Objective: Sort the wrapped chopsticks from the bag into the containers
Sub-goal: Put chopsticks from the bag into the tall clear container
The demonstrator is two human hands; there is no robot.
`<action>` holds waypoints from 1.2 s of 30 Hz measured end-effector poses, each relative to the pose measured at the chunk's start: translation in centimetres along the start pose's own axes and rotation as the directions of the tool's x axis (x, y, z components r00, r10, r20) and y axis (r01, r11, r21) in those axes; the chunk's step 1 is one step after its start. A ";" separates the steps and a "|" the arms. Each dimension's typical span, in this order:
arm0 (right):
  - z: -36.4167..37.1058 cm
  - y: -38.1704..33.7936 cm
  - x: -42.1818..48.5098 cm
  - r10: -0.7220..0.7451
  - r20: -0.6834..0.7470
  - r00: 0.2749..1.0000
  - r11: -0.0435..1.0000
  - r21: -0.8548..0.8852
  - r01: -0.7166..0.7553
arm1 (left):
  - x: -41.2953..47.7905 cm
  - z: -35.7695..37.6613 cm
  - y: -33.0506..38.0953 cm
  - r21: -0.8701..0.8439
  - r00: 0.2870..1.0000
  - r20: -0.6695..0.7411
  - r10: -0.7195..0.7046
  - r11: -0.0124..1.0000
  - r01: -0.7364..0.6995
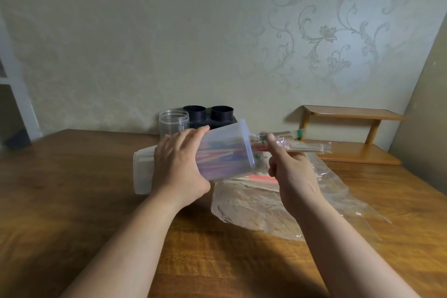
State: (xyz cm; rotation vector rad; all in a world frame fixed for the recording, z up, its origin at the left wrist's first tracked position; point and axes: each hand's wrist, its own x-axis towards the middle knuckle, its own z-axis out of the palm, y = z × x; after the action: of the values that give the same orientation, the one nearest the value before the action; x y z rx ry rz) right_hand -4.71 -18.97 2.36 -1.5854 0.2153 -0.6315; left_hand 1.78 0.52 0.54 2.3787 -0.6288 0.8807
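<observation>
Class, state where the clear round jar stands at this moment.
In the head view, the clear round jar stands upright at the back edge of the table, just left of the black twin-cup holder, behind the tilted container in the left hand.

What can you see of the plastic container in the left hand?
The container is a tall, translucent plastic box with a rim at its open mouth. It is tilted nearly sideways, mouth to the right. The left hand grips its middle. Red, green and blue wrapped chopsticks show through; the right hand holds more at the mouth.
</observation>
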 end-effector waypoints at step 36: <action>0.3 1.4 -0.7 -0.227 0.298 0.927 0.942 -0.174 0.286 | 0.0 -0.4 0.7 -0.004 0.999 -0.025 -0.030 1.000 0.030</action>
State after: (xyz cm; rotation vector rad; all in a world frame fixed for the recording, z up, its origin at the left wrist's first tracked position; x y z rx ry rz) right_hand -4.81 -18.57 0.88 -1.9097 -0.1413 -0.5962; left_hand 1.23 0.19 1.01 2.3637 -0.5835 0.8944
